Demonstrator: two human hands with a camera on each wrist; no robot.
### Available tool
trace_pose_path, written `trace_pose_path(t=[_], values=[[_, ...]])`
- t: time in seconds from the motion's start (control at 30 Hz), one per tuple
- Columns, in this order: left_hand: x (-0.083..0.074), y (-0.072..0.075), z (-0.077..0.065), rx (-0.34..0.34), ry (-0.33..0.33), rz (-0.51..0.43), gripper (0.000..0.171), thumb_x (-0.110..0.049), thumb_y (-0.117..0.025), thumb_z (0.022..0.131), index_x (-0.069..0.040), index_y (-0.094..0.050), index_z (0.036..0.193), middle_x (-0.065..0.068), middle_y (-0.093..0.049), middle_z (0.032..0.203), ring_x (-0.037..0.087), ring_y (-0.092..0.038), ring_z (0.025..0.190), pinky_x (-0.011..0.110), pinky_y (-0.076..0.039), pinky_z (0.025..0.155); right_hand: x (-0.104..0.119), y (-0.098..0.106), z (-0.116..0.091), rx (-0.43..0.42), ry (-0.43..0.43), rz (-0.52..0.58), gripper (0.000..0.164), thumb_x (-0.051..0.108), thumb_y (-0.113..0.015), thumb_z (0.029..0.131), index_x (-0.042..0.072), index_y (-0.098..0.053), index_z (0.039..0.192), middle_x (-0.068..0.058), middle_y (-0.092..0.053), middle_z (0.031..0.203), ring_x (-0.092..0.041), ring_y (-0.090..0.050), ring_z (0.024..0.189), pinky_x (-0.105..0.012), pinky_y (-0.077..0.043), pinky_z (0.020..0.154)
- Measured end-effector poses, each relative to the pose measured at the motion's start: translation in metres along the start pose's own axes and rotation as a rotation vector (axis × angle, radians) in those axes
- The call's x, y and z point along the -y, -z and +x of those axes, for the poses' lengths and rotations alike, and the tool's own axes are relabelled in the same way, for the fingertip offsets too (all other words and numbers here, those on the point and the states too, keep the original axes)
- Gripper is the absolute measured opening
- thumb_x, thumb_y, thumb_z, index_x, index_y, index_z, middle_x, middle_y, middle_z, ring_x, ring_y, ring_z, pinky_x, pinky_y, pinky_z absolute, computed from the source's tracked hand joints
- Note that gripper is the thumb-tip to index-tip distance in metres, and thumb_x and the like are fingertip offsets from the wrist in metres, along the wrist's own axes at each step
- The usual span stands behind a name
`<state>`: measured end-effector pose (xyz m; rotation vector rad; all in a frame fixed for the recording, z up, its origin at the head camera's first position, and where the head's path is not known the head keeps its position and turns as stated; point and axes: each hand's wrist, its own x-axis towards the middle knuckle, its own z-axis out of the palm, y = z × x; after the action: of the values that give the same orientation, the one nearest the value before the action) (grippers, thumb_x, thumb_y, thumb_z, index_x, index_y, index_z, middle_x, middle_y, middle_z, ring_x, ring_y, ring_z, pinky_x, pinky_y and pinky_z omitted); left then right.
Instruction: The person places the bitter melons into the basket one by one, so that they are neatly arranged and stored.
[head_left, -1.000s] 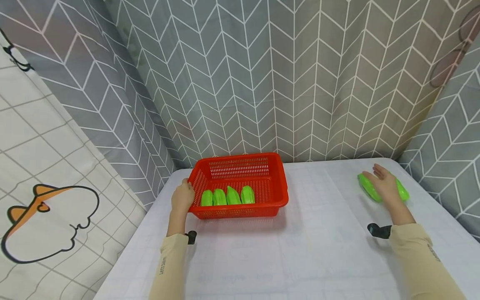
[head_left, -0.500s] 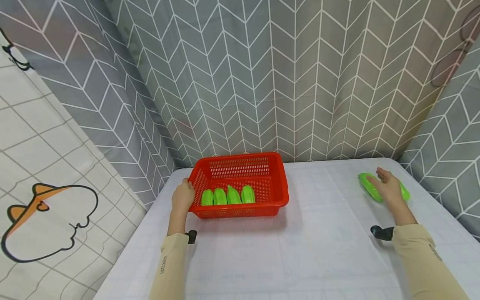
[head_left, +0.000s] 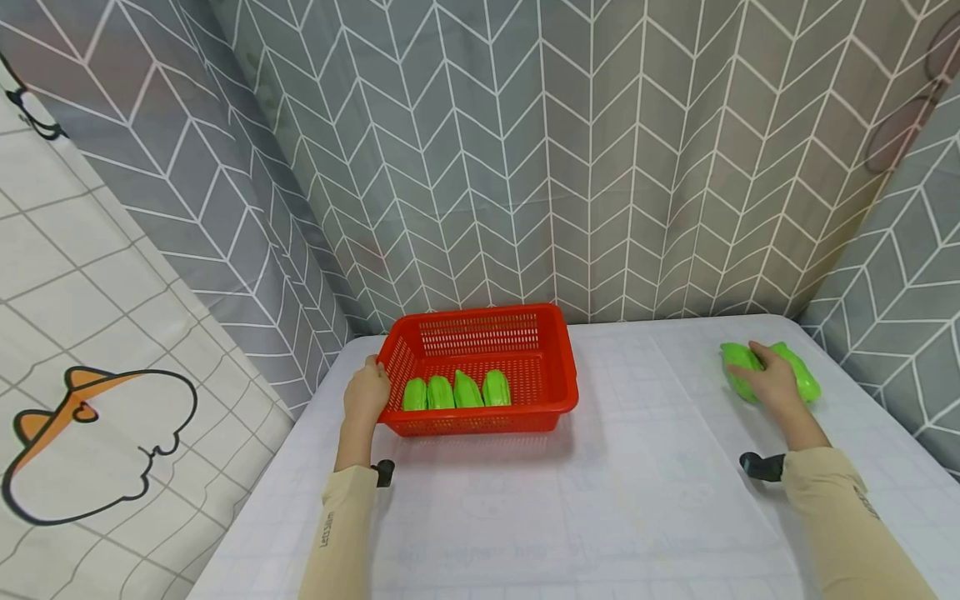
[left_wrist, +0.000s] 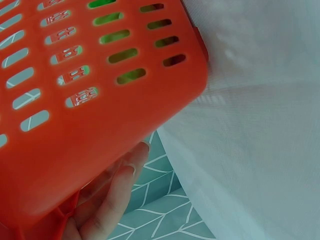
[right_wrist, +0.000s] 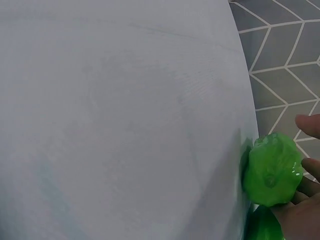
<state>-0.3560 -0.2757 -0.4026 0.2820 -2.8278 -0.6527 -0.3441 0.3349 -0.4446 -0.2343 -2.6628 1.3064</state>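
My left hand (head_left: 366, 392) grips the left rim of a red plastic basket (head_left: 468, 422). In the left wrist view, its fingers (left_wrist: 116, 200) curl under the basket's edge. Several ridged green gourds (head_left: 467, 390) lie in a row along the basket's front side. Over at the right, my right hand (head_left: 776, 379) holds another green gourd (head_left: 737, 357), thumb on one side and fingers on the other. The right wrist view shows the blunt end of this gourd (right_wrist: 272, 172) against the fingers. One more gourd (head_left: 804, 379) lies right beside it, partly covered by the hand.
A white cloth covers the table (head_left: 637, 500). Grey curtain (head_left: 600, 167) with white zigzag lines hangs close behind the table and along its right side. On the left hangs a white checked sheet (head_left: 112, 292) with a cartoon print. Black straps with small cameras sit at both wrists.
My right hand has lowered onto the left one of the two gourds and closed round it; that gourd has turned slightly and parted from its neighbour. My left hand and the basket stay put.
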Motion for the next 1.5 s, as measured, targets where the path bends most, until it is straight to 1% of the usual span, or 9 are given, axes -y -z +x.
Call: trace_pose_path(t=[0.13, 0.23, 0.37, 0.7, 0.8, 0.97, 1.1, 1.3, 1.5], values=[[0.000, 0.001, 0.000, -0.003, 0.002, 0.003, 0.046, -0.021, -0.032, 0.105, 0.004, -0.039, 0.142, 0.035, -0.062, 0.116, 0.046, -0.065, 0.094, 0.054, -0.052, 0.077, -0.002, 0.001, 0.000, 0.011, -0.023, -0.010, 0.069, 0.019, -0.048, 0.100, -0.013, -0.012, 0.149, -0.042, -0.012, 0.151, -0.061, -0.012, 0.139, -0.067, -0.018, 0.112], [0.000, 0.001, 0.000, -0.004, 0.005, 0.003, 0.046, -0.021, -0.032, 0.105, 0.005, -0.039, 0.142, 0.035, -0.062, 0.118, 0.047, -0.064, 0.098, 0.055, -0.052, 0.080, -0.004, 0.001, 0.002, 0.015, -0.037, -0.014, 0.068, 0.016, -0.048, 0.099, -0.012, -0.011, 0.149, -0.042, -0.010, 0.151, -0.060, -0.011, 0.140, -0.067, -0.018, 0.112], [-0.001, 0.001, 0.000, 0.001, 0.008, -0.001, 0.046, -0.021, -0.032, 0.105, 0.005, -0.038, 0.143, 0.035, -0.062, 0.119, 0.047, -0.065, 0.099, 0.055, -0.051, 0.081, -0.004, 0.001, 0.003, 0.011, -0.047, -0.014, 0.068, 0.015, -0.049, 0.099, -0.012, -0.012, 0.149, -0.042, -0.010, 0.152, -0.060, -0.011, 0.140, -0.066, -0.018, 0.113], [0.000, 0.000, -0.001, -0.003, 0.003, 0.010, 0.045, -0.020, -0.032, 0.105, 0.005, -0.039, 0.141, 0.035, -0.063, 0.114, 0.045, -0.065, 0.092, 0.053, -0.052, 0.076, 0.002, -0.004, 0.003, 0.011, -0.039, -0.004, 0.066, 0.016, -0.048, 0.099, -0.011, -0.014, 0.149, -0.040, -0.012, 0.152, -0.059, -0.012, 0.141, -0.065, -0.018, 0.113], [-0.001, 0.001, -0.001, -0.003, 0.006, 0.010, 0.045, -0.020, -0.033, 0.105, 0.005, -0.040, 0.141, 0.035, -0.063, 0.115, 0.044, -0.066, 0.092, 0.053, -0.052, 0.076, 0.005, -0.007, 0.002, 0.013, -0.019, -0.001, 0.066, 0.015, -0.049, 0.099, -0.012, -0.015, 0.149, -0.041, -0.013, 0.151, -0.059, -0.013, 0.140, -0.065, -0.018, 0.113], [-0.002, 0.001, -0.002, -0.002, 0.008, 0.002, 0.045, -0.020, -0.033, 0.105, 0.005, -0.040, 0.142, 0.035, -0.063, 0.115, 0.045, -0.066, 0.093, 0.053, -0.052, 0.076, 0.011, -0.010, 0.002, 0.006, 0.053, 0.003, 0.065, 0.012, -0.050, 0.098, -0.015, -0.018, 0.147, -0.043, -0.017, 0.149, -0.061, -0.016, 0.138, -0.065, -0.019, 0.113], [-0.003, 0.002, -0.003, -0.005, 0.007, -0.004, 0.045, -0.020, -0.034, 0.105, 0.006, -0.040, 0.142, 0.035, -0.063, 0.116, 0.045, -0.066, 0.094, 0.054, -0.053, 0.077, 0.019, -0.013, 0.001, 0.004, 0.094, 0.003, 0.065, 0.013, -0.050, 0.098, -0.016, -0.019, 0.146, -0.044, -0.019, 0.147, -0.061, -0.018, 0.137, -0.065, -0.020, 0.112], [-0.002, 0.002, -0.003, -0.010, 0.004, -0.003, 0.045, -0.020, -0.034, 0.105, 0.005, -0.040, 0.141, 0.035, -0.063, 0.116, 0.046, -0.066, 0.095, 0.054, -0.052, 0.078, 0.035, -0.015, -0.002, 0.033, 0.096, -0.010, 0.067, 0.019, -0.050, 0.099, -0.012, -0.017, 0.149, -0.043, -0.018, 0.149, -0.061, -0.018, 0.137, -0.066, -0.020, 0.112], [0.000, 0.001, -0.002, -0.011, -0.001, 0.002, 0.045, -0.019, -0.033, 0.105, 0.006, -0.040, 0.141, 0.035, -0.063, 0.114, 0.046, -0.066, 0.095, 0.054, -0.052, 0.078, 0.050, -0.022, 0.000, 0.029, 0.145, 0.028, 0.066, 0.015, -0.052, 0.098, -0.014, -0.019, 0.148, -0.043, -0.020, 0.148, -0.060, -0.020, 0.137, -0.064, -0.022, 0.112]])
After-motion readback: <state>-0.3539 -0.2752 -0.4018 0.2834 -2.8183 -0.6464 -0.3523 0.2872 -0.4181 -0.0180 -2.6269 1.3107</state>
